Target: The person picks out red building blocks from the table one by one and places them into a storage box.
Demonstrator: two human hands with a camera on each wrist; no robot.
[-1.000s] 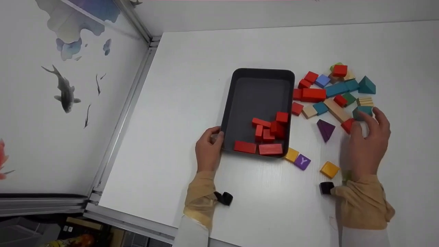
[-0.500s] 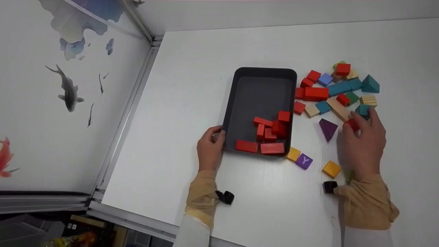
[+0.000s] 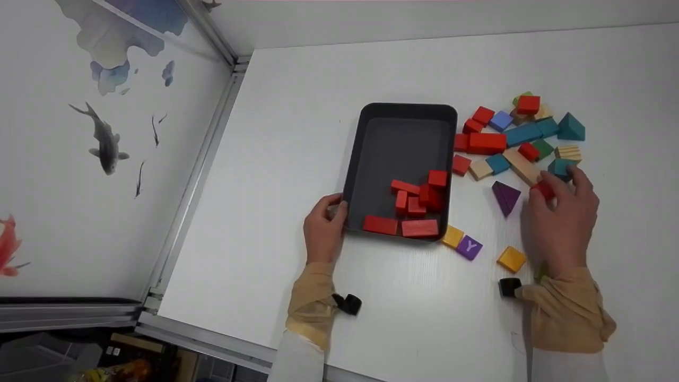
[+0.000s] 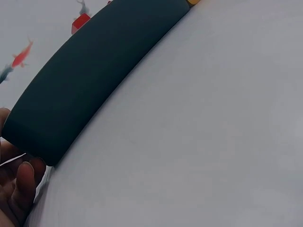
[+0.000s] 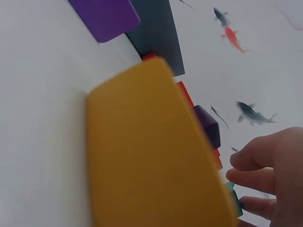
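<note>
right hand (image 3: 559, 220) pinching red block (image 3: 542, 189), left hand (image 3: 324, 233) holding tray (image 3: 371, 154)

Dark grey tray (image 3: 371, 159) with red blocks (image 3: 416, 204); white table (image 3: 318, 79). Right of it: purple pyramid (image 3: 504, 197), teal prism (image 3: 571, 128), yellow cube (image 3: 511, 259), purple Y block (image 3: 469, 247).

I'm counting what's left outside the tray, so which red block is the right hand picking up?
The small red block pinched in the right hand, just right of the purple pyramid. The other loose red blocks lie untouched farther up, near the tray.
</note>
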